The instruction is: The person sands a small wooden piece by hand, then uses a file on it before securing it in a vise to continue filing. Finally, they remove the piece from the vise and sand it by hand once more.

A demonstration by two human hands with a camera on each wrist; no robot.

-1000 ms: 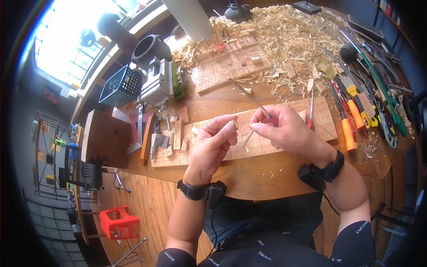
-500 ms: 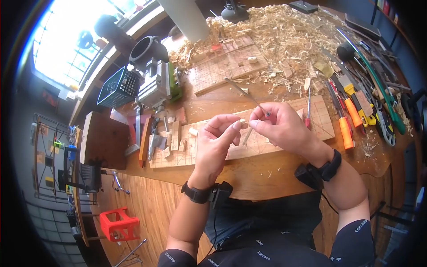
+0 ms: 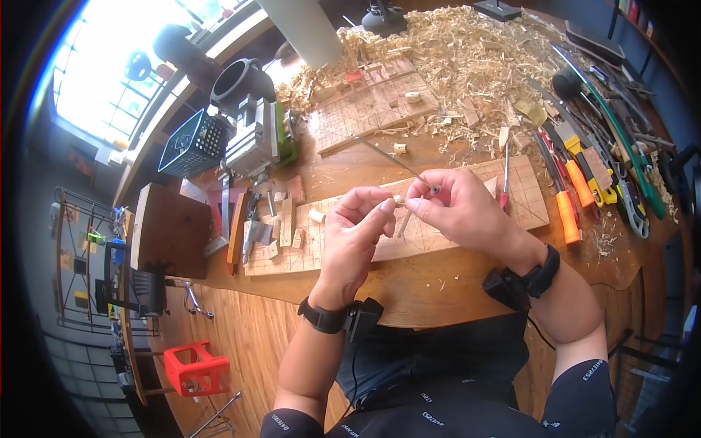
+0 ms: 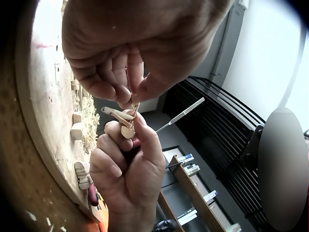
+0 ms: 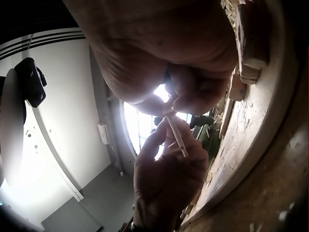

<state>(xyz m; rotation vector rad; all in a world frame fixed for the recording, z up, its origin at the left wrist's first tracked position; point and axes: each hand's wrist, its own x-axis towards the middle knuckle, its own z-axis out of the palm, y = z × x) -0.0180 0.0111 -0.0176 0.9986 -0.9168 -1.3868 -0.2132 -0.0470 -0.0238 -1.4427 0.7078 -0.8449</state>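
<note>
The left hand (image 3: 354, 235) pinches a small pale wooden piece (image 3: 398, 199) between thumb and fingertips, above the marked board (image 3: 511, 208). Close against its fingertips, the right hand (image 3: 471, 209) grips a thin metal tool (image 3: 391, 159), whose shaft points away to the upper left. A narrow wooden strip (image 3: 404, 224) slants down from the right fingers; the right wrist view also shows a strip (image 5: 176, 136) between both hands. In the left wrist view, the tool's blade (image 4: 182, 114) sticks out beyond the right hand (image 4: 130, 176). Fingers partly hide the contact between the pieces.
Small wooden blocks (image 3: 287, 221) lie at the board's left end, near a metal vise (image 3: 252, 139). Shavings (image 3: 467, 66) heap at the back. A red-handled screwdriver (image 3: 504, 191) rests on the board; orange-handled tools (image 3: 567, 219) lie at right. A second board (image 3: 343, 124) lies behind.
The hands have come together until their fingertips nearly meet, the left shifting right and turning its piece. The right hand has moved slightly left, and the tool's far end has swung left.
</note>
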